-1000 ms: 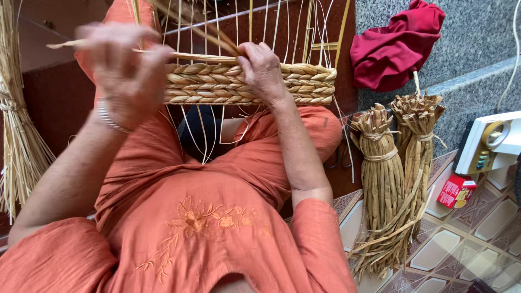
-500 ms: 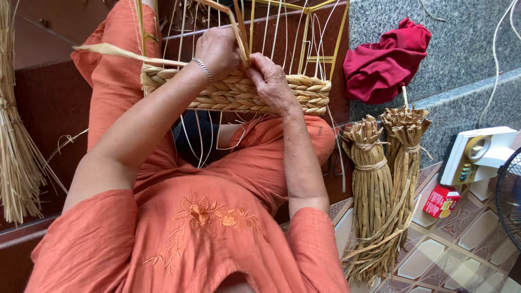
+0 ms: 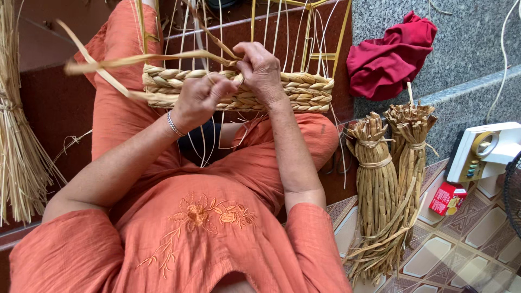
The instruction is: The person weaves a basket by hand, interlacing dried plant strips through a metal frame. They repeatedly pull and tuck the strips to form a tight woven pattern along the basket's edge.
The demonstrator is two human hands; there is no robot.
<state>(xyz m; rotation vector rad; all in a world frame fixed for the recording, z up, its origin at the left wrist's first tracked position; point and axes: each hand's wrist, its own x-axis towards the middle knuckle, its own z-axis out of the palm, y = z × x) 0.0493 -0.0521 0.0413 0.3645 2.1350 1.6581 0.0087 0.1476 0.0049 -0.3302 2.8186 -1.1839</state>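
Observation:
A half-woven straw basket (image 3: 304,89) on a thin yellow wire frame (image 3: 312,38) rests on my lap, with a few braided rows at its base. My left hand (image 3: 198,100), with a bracelet at the wrist, pinches a flat straw strand (image 3: 135,59) against the top braided row. My right hand (image 3: 263,68) grips the same strand where it meets the weave. The strand's loose ends trail off to the upper left.
Two tied bundles of dried straw (image 3: 380,184) stand at the right on patterned tiles. A red cloth (image 3: 391,54) lies on a grey stone ledge. A white fan base (image 3: 483,152) and a small red box (image 3: 448,198) are at far right. A loose straw sheaf (image 3: 16,141) is at the left.
My left hand has come down from the upper left to the basket rim. The strand was drawn across and now lies tighter along the top row. The view has shifted slightly.

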